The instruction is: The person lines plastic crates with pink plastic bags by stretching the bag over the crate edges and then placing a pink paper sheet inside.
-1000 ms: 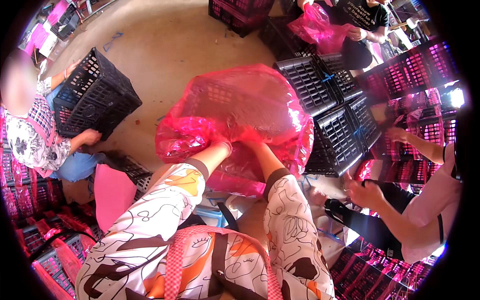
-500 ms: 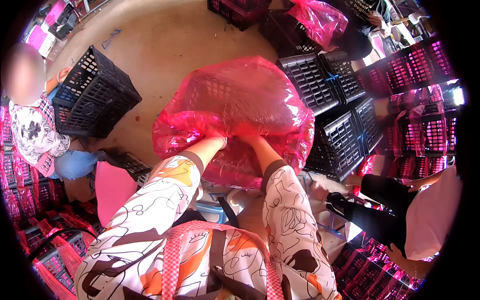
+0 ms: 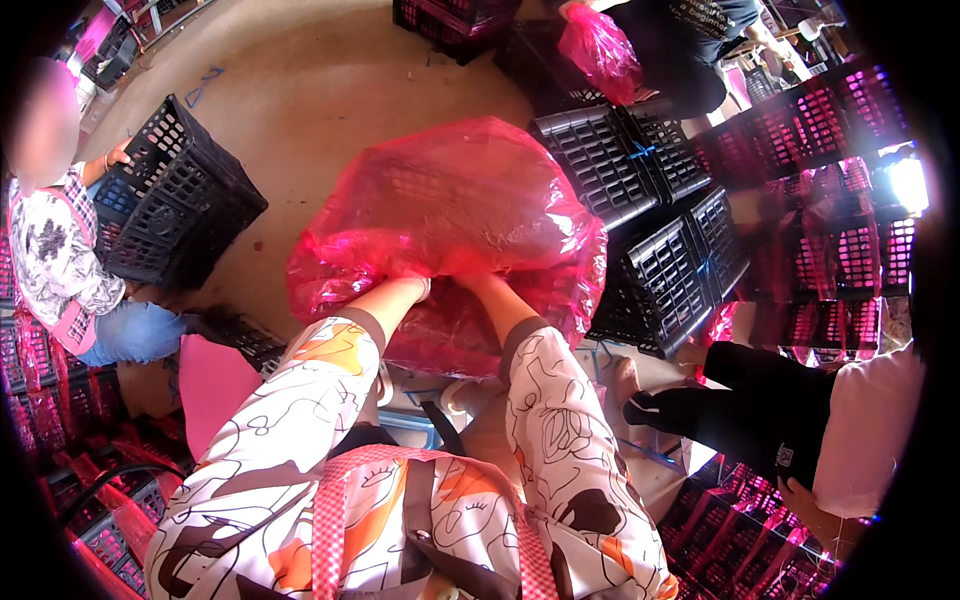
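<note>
A large pink see-through plastic bag [image 3: 450,195] bulges in front of me, drawn over a crate whose slotted wall shows faintly through the film. Both my forearms reach into it side by side. My left hand [image 3: 410,288], with a bracelet at the wrist, goes in at the bag's near side, and its fingers are hidden by the plastic. Close to its right, my right hand [image 3: 482,284] enters the same way, its fingers also covered. Whether either hand grips the film or the crate cannot be seen.
To the left, a seated person holds a tilted black crate [image 3: 185,195]. Black crates tied with blue cord [image 3: 640,150] stand at right. Beyond them a person handles a pink bag [image 3: 600,55]. Someone in black trousers [image 3: 740,410] is near right. Pink-lined crates [image 3: 850,235] are stacked beyond.
The view has shifted slightly, so most things sit further left. The far person's pink plastic now hangs narrower and lower. My hands stay in the bag.
</note>
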The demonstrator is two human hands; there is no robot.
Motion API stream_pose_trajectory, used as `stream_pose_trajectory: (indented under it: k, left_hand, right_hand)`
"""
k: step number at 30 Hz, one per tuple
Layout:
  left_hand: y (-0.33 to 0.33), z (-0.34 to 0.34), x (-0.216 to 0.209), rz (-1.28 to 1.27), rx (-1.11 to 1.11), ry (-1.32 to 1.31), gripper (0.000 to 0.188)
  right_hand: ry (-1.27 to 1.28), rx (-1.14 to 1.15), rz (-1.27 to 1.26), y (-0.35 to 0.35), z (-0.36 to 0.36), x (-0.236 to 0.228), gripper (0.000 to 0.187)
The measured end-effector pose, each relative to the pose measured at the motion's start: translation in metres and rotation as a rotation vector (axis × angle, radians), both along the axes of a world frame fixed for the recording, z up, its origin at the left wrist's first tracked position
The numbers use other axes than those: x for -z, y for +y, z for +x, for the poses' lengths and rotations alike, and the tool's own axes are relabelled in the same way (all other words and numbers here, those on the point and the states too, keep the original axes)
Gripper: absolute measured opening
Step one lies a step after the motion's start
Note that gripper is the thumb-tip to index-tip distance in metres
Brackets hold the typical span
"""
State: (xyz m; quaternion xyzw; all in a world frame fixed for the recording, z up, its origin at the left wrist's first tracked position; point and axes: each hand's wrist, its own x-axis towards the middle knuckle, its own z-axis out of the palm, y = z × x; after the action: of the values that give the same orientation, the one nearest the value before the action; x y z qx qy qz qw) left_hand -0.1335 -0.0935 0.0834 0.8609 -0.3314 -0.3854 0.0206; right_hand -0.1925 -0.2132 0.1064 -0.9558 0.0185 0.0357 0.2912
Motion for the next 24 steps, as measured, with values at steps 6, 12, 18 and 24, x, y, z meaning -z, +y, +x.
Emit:
stream_pose_trajectory:
  k: [6,12,18,24]
  left_hand:
    - [-0.002,0.004,0.009,-0.009,0.016,0.027,0.054]
    - [-0.001,0.012,0.009,-0.001,0.002,0.045,0.052]
    - [0.000,0.012,0.009,-0.026,0.031,0.107,0.051]
    - [0.000,0.022,-0.007,-0.061,0.032,0.164,0.050]
  right_hand:
    - [0.019,-0.004,0.122,0.010,-0.004,-0.016,0.036]
    - [0.084,-0.034,-0.031,0.021,0.010,-0.002,0.039]
    - [0.088,0.069,0.180,-0.022,-0.001,0.044,0.039]
    - [0.133,0.101,0.185,-0.029,-0.005,0.069,0.040]
